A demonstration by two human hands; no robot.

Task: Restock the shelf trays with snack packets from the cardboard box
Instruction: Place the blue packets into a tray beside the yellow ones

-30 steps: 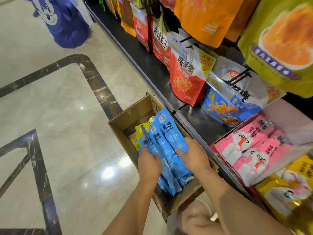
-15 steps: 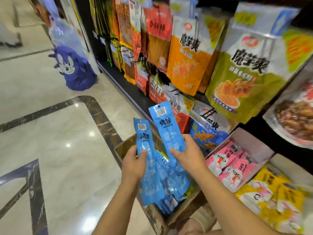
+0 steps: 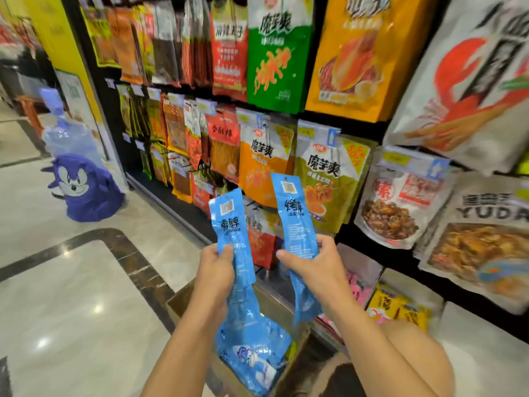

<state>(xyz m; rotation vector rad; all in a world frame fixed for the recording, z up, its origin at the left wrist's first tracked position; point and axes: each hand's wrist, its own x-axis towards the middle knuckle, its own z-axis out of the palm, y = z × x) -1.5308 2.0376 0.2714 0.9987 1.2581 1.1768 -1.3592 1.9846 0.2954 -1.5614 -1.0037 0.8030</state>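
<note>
Glossy marble floor (image 3: 71,296), yellow pillar (image 3: 54,35), reflected ceiling lights

Raised higher, left hand (image 3: 215,272) and right hand (image 3: 312,267), blue packets (image 3: 229,222) spread apart

**Shiny film, dull board, polished stone**

The long blue plastic snack packets (image 3: 229,224) are smooth, glossy film that creases and catches the light. The brown cardboard box (image 3: 177,304) below them is matt paperboard with rough edges. The pale stone floor (image 3: 71,296) is polished to a high gloss and carries bright spots of reflected light. Its dark veined inlay band (image 3: 137,262) shines the same. The hanging green snack pouch (image 3: 279,53) looks like slick printed plastic. The purple plush figure (image 3: 88,196) looks like soft, matt cloth.
</note>
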